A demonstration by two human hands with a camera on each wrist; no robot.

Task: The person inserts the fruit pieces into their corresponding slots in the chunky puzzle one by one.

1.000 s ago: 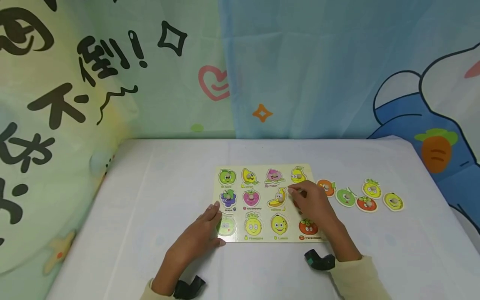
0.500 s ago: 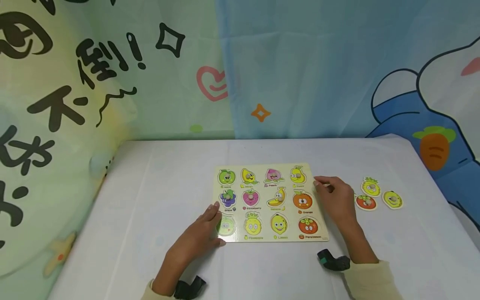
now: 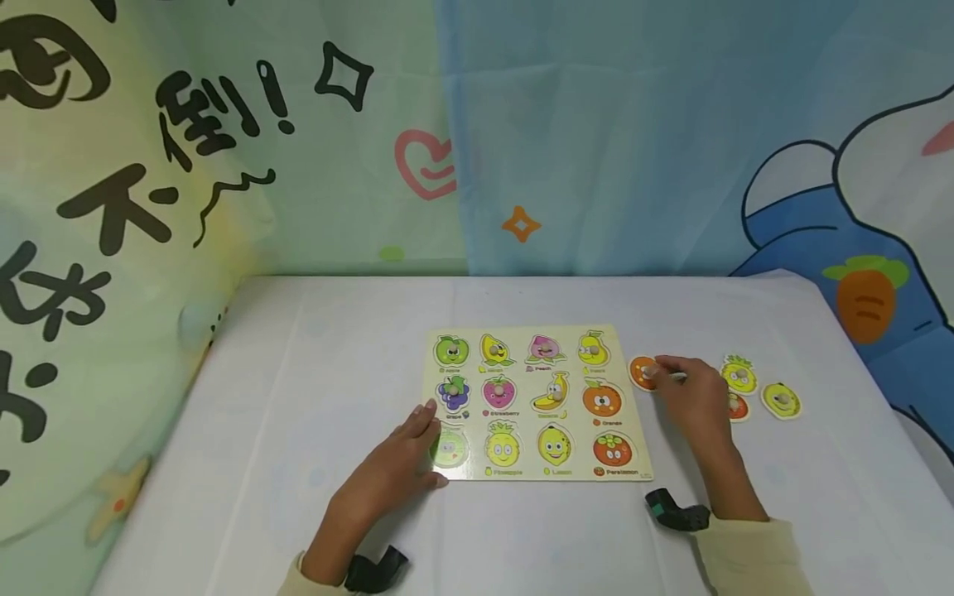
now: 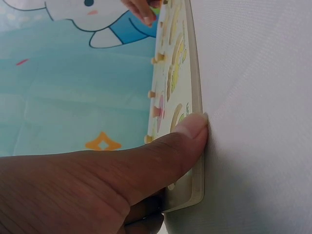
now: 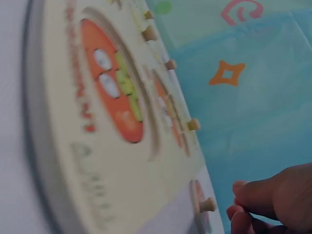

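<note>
A pale yellow fruit puzzle board (image 3: 522,414) lies flat on the white table. Knobbed pieces fill its top row and most of its middle row; the orange recess (image 3: 601,400) and the bottom-row recesses show printed fruit. My left hand (image 3: 395,451) holds the board's near left corner, thumb (image 4: 187,134) at the near edge, fingers along the left side. Just right of the board lies an orange piece (image 3: 641,373). My right hand (image 3: 689,393) reaches over it, fingertips close to its wooden knob (image 5: 207,204) with a gap between thumb and finger.
Right of my right hand lie a pineapple piece (image 3: 739,375), a lemon piece (image 3: 781,401) and a persimmon piece (image 3: 738,406) partly covered by the hand. Black wrist cameras (image 3: 676,511) sit at both wrists. A printed curtain (image 3: 596,149) hangs behind the table.
My right hand has moved from over the board's right side to the loose pieces, then slightly farther right, uncovering the orange piece. The left hand stays at the board's corner.
</note>
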